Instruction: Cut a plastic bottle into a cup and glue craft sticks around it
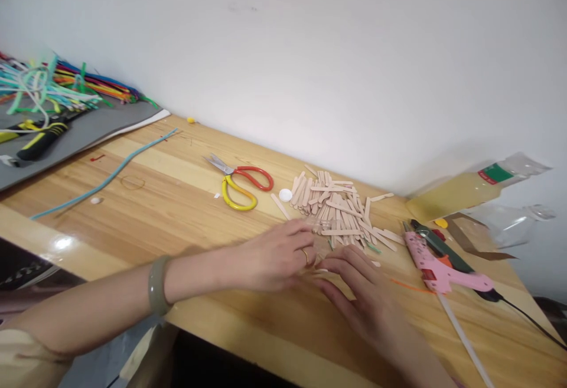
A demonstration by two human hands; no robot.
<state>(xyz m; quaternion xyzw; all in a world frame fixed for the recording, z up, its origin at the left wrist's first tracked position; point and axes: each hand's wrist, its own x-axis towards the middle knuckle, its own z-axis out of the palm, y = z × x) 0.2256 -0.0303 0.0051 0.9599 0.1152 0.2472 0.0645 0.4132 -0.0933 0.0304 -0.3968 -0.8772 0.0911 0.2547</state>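
Note:
My left hand [274, 255] and my right hand [361, 293] lie close together on the wooden table [177, 211], fingertips meeting just in front of a heap of wooden craft sticks [336, 208]. Both hands' fingers are curled together over something small between them, which I cannot make out; a stick may lie under the fingertips. A ring sits on a left finger and a green bangle [157, 284] on the left wrist. The right hand is blurred by motion.
Red-and-yellow scissors [241, 184] and a white cap [286, 195] lie left of the sticks. A pink glue gun [436, 264] with its cord rests to the right, beside plastic bottles [473, 190]. A blue pipe cleaner [106, 181], coloured pipe cleaners [57, 87] and a grey sheet [88, 128] are far left.

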